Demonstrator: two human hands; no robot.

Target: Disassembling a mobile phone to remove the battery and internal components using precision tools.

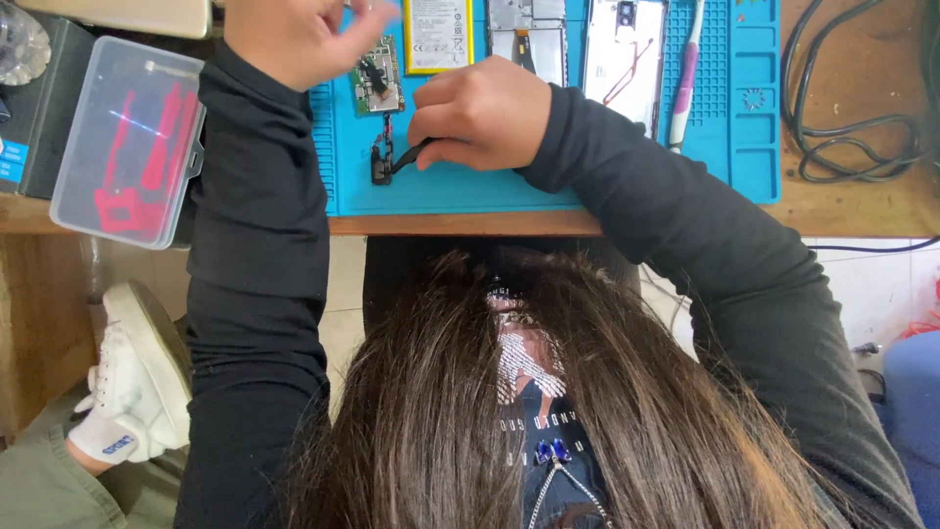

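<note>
Starting at the left edge of the wooden bench: a clear plastic case with red tools inside hangs over the front edge, well apart from the work. Next comes the blue mat, which fills the middle of the bench and carries everything that matters.

The left hand is raised over the mat's back left corner. It's blurred and cut off by the top of the shot, so I honestly can't tell whether it's pinching something or just loosely curled. Right below and beside it sits a small green circuit board.

The right hand is clenched around black tweezers, whose tips point left toward a little black part lying near the mat's front left area, just below the board. That part looks like it's on a thin cable running up toward the board, so its long axis goes front to back, while the tweezers come in from the right, crosswise. The right hand is clearly the nearer one.

Further right along the mat's back edge: a yellow-rimmed battery, a phone frame, a white back cover, then a pink and white toothbrush. Black cables coil at the bench's right end.
</note>
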